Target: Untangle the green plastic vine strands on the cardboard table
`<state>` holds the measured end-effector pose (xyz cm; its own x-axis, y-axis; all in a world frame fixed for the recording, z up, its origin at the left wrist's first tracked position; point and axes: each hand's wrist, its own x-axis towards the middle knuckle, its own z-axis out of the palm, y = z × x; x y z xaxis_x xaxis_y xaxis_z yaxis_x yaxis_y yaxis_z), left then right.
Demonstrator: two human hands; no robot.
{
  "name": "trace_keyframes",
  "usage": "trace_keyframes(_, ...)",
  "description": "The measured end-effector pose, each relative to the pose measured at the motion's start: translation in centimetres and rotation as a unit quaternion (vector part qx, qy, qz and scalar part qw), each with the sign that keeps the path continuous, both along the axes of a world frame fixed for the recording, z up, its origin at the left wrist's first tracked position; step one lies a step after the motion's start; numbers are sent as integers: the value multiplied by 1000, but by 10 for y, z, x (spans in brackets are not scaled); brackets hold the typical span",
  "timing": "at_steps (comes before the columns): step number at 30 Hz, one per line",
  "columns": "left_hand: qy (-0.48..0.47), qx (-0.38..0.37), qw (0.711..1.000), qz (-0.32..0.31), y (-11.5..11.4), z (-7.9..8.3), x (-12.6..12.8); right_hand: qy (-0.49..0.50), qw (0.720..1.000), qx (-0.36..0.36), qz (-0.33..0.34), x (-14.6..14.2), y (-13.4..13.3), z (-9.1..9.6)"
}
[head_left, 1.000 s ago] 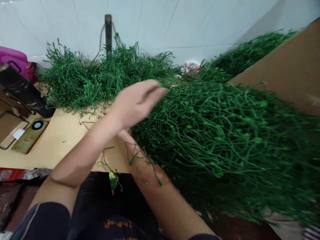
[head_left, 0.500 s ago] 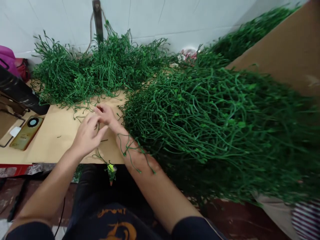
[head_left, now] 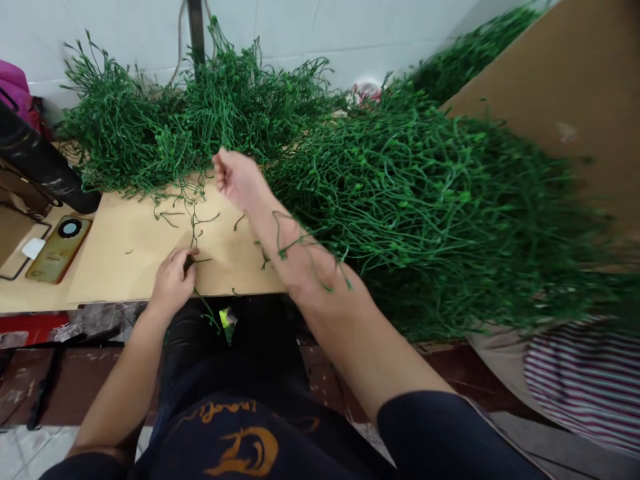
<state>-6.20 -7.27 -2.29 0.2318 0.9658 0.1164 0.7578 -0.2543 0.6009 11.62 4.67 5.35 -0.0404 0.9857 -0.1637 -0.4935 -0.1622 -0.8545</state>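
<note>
My left hand (head_left: pixel 174 279) is closed at the front of the tabletop, its thumb and fingers pinching a thin green artificial plant stem (head_left: pixel 194 230). Part of this strand stretches up the board and another part hangs over the front edge. Farther back, my right hand (head_left: pixel 237 177) is raised near the rear heap of green artificial stems (head_left: pixel 215 113), its fingers curled together; what they hold, if anything, is hidden. A few loose green sprigs (head_left: pixel 310 250) lie across my right forearm.
A large pile of green stems (head_left: pixel 425 193) fills the right side, beside a cardboard sheet (head_left: pixel 555 100). On the left are a phone (head_left: pixel 59 250) and a black cylinder (head_left: pixel 45 167). A striped garment of another person (head_left: pixel 585 380) shows at lower right.
My hands were close together over the board. The left has come down toward the front edge, while the right has moved back and right, toward the rear heap.
</note>
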Motion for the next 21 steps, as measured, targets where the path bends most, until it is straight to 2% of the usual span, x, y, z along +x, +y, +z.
trace_keyframes(2,-84,-16,996,28,-5,-3,-13,38,999,35,-2,17,0,32)
trace_keyframes(4,-161,-32,985,47,-11,-5,-24,59,992,108,-29,38,-1,61)
trace_keyframes(6,-215,-40,974,58,-17,-3,-34,82,987,110,-88,62,-3,82)
trace_keyframes(10,-262,-37,960,96,-29,8,-47,86,967,121,-205,109,-9,103)
trace_keyframes(13,-242,-38,962,117,-40,19,-62,14,956,169,-239,130,-14,113)
trace_keyframes(17,-126,-103,984,68,-59,30,-98,-38,958,159,-236,122,-16,125)
trace_keyframes(21,4,-193,981,17,-78,34,-141,-90,980,115,-135,79,-4,119)
